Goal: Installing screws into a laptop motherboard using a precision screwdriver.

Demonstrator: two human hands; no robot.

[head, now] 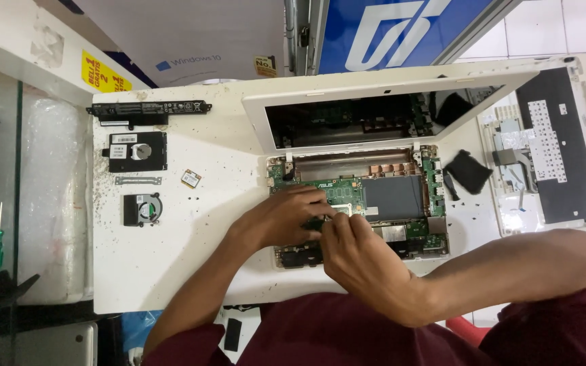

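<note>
Head view: my left hand (281, 218) and right hand (364, 254) meet over the green motherboard (347, 193) in the opened laptop base (435, 237) on the white worktop (171, 257). Fingers (320, 203) narrow, pinching near a small part I cannot identify. I judge the board thin, stiff, fragile: grip edges only

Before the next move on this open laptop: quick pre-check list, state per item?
1. Both hands on the board: left hand and right hand meet over the green motherboard. Ok.
2. Grip on a part: fingertips hide it. Cannot tell.
3. Battery out, lying apart on the white table. Ok.
4. Fan and hard drive set aside, left. Ok.
5. Keyboard cover removed, right. Ok.
6. Loose specks scattered on the table. Not ok.
</note>
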